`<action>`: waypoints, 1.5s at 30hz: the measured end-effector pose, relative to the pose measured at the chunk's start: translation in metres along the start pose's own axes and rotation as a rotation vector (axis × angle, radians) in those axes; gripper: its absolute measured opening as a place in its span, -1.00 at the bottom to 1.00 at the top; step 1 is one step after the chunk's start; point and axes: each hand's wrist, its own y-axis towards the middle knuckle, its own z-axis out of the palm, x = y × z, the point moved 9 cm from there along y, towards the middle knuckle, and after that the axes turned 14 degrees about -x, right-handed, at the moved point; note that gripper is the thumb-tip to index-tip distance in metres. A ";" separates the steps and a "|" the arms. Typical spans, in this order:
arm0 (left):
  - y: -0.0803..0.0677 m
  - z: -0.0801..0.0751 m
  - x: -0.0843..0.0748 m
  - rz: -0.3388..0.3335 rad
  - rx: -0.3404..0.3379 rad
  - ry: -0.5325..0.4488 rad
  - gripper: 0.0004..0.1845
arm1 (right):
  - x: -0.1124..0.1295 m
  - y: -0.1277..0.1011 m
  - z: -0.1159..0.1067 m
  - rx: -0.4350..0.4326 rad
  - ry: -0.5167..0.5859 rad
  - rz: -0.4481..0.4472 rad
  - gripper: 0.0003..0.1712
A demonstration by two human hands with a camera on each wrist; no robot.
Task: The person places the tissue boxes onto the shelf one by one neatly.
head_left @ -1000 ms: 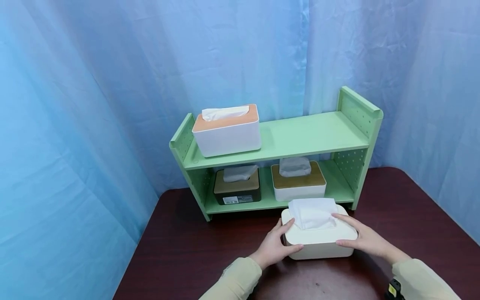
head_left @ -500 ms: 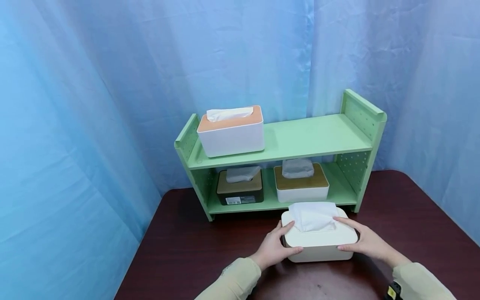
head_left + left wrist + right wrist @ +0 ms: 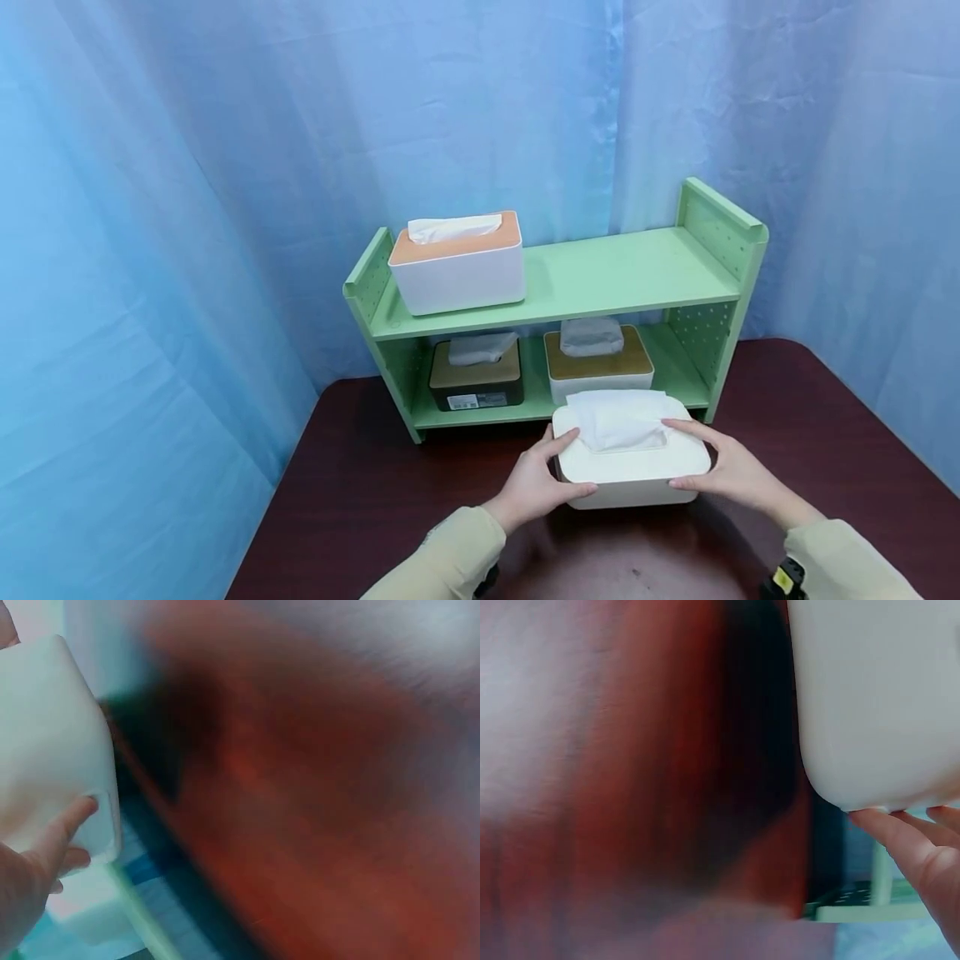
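A cream-white tissue box with a white tissue poking from its top is held between both hands in front of the shelf. My left hand grips its left end, thumb on the front side. At the opposite end, my right hand holds it, thumb near the front corner. In the left wrist view, the left hand's fingers press on the box's end. The right wrist view shows fingertips against the box's lower corner. A dark shadow lies on the table beneath it.
A green two-tier shelf stands behind. Its top tier bears a white tissue box with an orange-brown lid at left. Below sit a dark brown box and a white box with a wooden lid. Blue curtains surround the dark-red table.
Both hands have raised the cream-white tissue box off the table and shifted it slightly left. Its shadow beneath has spread. The shelf and its boxes stay in place.
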 end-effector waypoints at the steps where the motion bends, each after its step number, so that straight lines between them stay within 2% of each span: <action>1: 0.001 -0.004 -0.006 0.013 -0.001 0.008 -0.17 | 0.005 0.002 -0.004 -0.007 -0.001 -0.008 -0.14; 8: 0.006 -0.041 -0.060 0.109 -0.017 0.053 -0.16 | 0.047 0.021 -0.038 -0.030 -0.040 -0.022 -0.09; 16: 0.010 -0.085 -0.137 0.375 -0.084 0.055 -0.15 | 0.111 0.043 -0.092 -0.202 -0.002 -0.197 0.01; 20: 0.017 -0.101 -0.165 0.476 -0.113 0.050 -0.15 | 0.132 0.056 -0.112 -0.251 0.018 -0.213 0.04; 23: 0.029 -0.109 -0.177 0.526 -0.139 0.060 -0.15 | 0.138 0.067 -0.120 -0.272 0.040 -0.189 0.03; 25: 0.038 -0.111 -0.178 0.521 -0.137 0.059 -0.15 | 0.138 0.075 -0.122 -0.281 0.049 -0.168 0.02; 29: 0.056 -0.110 -0.170 0.455 -0.111 0.064 -0.15 | 0.131 0.088 -0.116 -0.253 0.090 -0.150 0.00; 32: 0.064 -0.109 -0.164 0.412 -0.104 0.078 -0.16 | 0.128 0.093 -0.110 -0.215 0.110 -0.156 -0.01; 36: 0.072 -0.112 -0.165 0.370 -0.091 0.067 -0.17 | 0.125 0.101 -0.109 -0.172 0.075 -0.101 -0.03; 40: 0.082 -0.116 -0.168 0.289 -0.051 0.039 -0.19 | 0.127 0.111 -0.112 -0.090 0.030 -0.017 -0.06; 45: 0.099 -0.122 -0.169 0.174 -0.012 0.067 -0.22 | 0.136 0.126 -0.111 0.041 0.018 0.032 -0.12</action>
